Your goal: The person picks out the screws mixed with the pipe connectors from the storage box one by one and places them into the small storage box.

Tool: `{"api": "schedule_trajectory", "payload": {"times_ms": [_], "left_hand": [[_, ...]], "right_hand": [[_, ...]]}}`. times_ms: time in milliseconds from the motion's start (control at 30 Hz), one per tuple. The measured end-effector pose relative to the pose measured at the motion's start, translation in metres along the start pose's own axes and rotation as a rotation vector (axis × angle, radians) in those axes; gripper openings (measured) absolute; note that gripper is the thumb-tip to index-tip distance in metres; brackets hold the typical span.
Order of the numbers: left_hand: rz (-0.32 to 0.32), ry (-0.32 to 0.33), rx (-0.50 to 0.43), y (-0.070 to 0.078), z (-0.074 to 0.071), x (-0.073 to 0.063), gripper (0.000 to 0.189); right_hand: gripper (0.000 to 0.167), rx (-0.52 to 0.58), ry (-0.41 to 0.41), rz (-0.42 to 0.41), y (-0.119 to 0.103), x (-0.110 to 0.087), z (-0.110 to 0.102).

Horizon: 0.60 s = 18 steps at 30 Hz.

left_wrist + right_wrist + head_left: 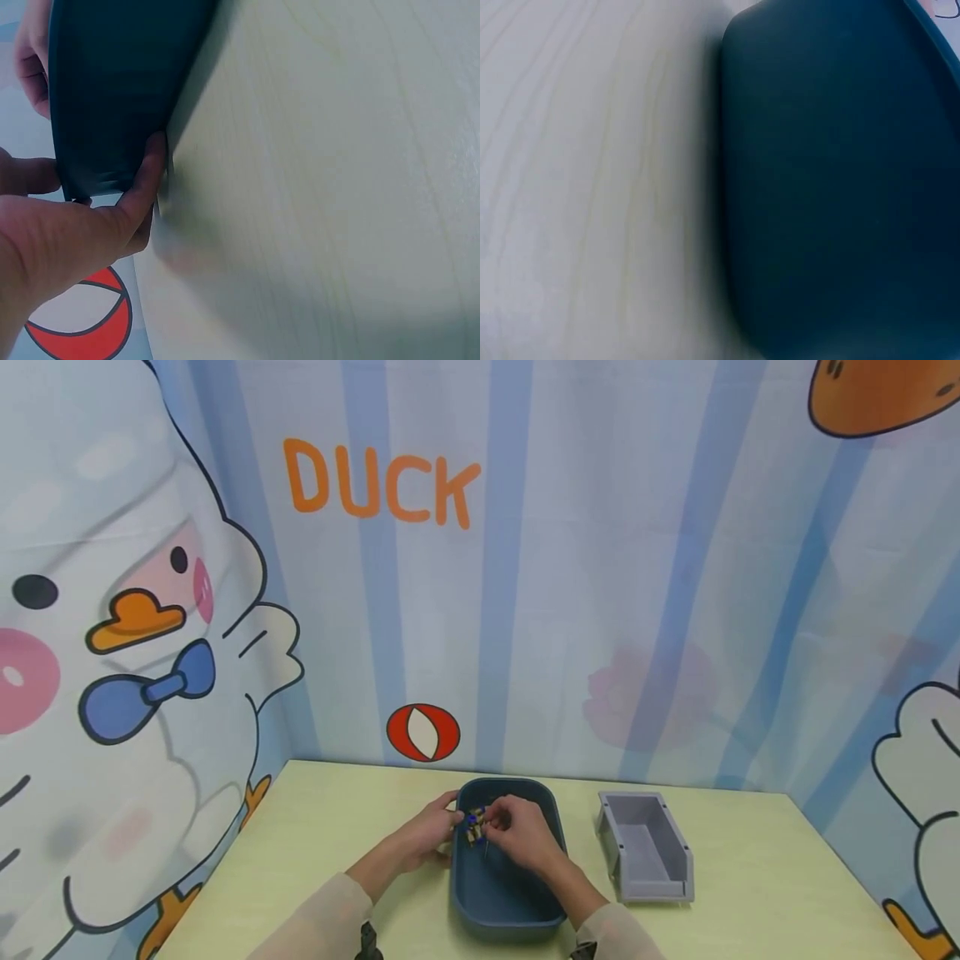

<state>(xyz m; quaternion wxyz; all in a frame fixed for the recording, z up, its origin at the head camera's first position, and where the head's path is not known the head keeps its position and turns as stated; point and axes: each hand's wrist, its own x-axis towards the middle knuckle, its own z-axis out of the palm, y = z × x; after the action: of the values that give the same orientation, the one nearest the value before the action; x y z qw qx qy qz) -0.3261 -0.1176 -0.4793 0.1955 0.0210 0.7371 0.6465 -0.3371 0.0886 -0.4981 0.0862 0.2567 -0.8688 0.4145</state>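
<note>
The left hand is gripping the tub by its left edge, apparently steadying it — the right hand is seemingly pinching among small pieces near the tub's far left corner. A bin is standing toward the table's right edge

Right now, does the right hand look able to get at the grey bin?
Likely yes: the open-topped grey bin stands on that side, and only the right wall of the blue tub seems in the way. The right hand is busy at small pieces, though.
</note>
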Motion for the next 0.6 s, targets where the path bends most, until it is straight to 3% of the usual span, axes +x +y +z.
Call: {"api": "schedule_trajectory", "payload": {"times_ms": [600], "left_hand": [[0.021, -0.019, 0.011, -0.0021, -0.0010, -0.0002, 0.056]], "right_hand": [[0.007, -0.093, -0.058, 0.019, 0.0031, 0.0009, 0.0007]]}}
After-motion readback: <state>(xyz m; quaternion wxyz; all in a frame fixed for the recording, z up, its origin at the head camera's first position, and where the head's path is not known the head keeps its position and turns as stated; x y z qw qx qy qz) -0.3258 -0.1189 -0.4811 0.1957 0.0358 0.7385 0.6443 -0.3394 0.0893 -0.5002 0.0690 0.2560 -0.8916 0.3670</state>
